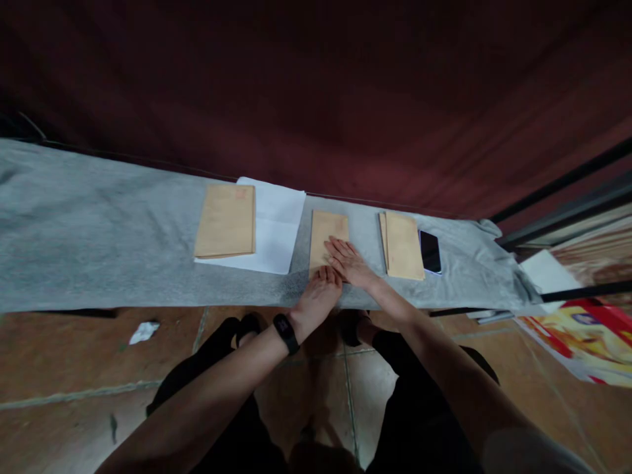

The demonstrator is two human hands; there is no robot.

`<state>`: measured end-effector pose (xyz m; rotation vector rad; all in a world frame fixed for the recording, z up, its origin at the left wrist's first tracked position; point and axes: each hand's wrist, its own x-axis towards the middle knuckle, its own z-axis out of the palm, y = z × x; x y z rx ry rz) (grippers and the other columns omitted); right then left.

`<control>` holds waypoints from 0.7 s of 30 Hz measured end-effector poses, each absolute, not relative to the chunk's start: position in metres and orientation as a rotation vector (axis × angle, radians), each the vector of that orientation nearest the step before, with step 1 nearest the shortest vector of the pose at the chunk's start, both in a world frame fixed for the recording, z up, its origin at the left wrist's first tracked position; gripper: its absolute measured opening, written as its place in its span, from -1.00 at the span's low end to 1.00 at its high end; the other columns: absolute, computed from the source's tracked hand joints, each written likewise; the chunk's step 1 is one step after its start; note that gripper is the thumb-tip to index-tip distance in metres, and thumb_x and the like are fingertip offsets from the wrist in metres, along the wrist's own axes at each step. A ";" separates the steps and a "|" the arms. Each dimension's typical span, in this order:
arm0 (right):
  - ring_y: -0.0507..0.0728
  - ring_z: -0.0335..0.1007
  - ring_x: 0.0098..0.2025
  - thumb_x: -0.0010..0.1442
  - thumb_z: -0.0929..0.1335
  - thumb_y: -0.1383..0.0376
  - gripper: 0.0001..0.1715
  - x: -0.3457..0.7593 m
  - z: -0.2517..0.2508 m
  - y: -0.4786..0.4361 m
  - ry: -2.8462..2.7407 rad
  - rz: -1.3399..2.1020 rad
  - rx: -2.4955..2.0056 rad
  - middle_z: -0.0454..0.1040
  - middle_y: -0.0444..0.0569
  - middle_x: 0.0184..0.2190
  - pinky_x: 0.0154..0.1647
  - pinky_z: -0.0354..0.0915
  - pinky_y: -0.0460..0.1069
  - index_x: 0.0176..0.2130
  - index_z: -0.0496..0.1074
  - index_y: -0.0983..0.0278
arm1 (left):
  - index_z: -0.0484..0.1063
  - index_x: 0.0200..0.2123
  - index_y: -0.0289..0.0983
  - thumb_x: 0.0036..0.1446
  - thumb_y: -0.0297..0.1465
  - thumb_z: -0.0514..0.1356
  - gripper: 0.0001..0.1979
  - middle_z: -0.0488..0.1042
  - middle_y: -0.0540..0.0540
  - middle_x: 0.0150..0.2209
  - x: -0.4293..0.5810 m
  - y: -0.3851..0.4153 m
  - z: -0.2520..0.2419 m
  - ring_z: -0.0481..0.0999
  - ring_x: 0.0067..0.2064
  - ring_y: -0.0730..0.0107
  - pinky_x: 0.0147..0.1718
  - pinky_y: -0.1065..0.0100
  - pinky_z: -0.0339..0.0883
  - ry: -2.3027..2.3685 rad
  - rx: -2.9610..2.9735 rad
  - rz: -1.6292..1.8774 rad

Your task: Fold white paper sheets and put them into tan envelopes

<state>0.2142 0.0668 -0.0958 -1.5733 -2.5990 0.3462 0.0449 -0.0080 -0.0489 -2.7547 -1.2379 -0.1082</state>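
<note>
A tan paper envelope [323, 227] lies in front of me on the grey cloth, with faint reddish print near its top right. My right hand [348, 262] rests flat on its right side, fingers stretched out. At its lower edge lies my left hand [323, 289], fingers extended onto the paper; a black band is on that wrist. To the left, a stack of tan envelopes [227, 220] sits partly over white paper sheets [276, 227]. Another few envelopes [405, 247] lie to the right, slightly fanned.
Beside the right envelopes lies a dark-screened phone [430, 252]. The grey cloth [99, 230] covers a narrow table against a dark red curtain [316, 118]. A red and yellow box [587, 336] stands at the lower right. Crumpled white paper [144, 332] lies on the tiled floor.
</note>
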 end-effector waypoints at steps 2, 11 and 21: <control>0.12 -0.26 0.50 0.47 -0.04 0.03 -0.30 0.219 -0.098 0.059 -2.600 0.391 -1.542 -0.18 -0.03 0.49 0.48 -0.21 0.16 0.45 -0.07 0.22 | 0.40 0.07 -0.57 0.23 -0.69 0.00 -0.62 0.50 -0.48 0.00 0.045 -0.008 -0.052 0.53 0.03 0.05 -0.01 0.14 0.39 -1.236 -2.728 -0.118; 0.17 -0.22 0.49 0.47 -0.01 0.02 -0.32 0.231 -0.099 0.082 -2.564 0.356 -1.559 -0.15 -0.03 0.48 0.48 -0.16 0.19 0.43 0.02 0.19 | 0.41 0.03 -0.55 0.25 -0.68 -0.01 -0.66 0.47 -0.55 0.05 0.052 -0.012 -0.053 0.53 0.08 0.00 0.02 0.08 0.39 -1.268 -2.682 -0.060; 0.20 -0.16 0.48 0.46 -0.03 0.04 -0.26 0.227 -0.112 0.131 -2.418 0.167 -1.714 -0.03 0.12 0.45 0.46 -0.15 0.21 0.43 0.00 0.37 | 0.40 0.00 -0.43 0.29 -0.63 0.00 -0.72 0.50 -0.44 0.03 0.055 -0.004 -0.060 0.53 0.07 0.08 -0.08 0.15 0.43 -1.254 -2.722 0.007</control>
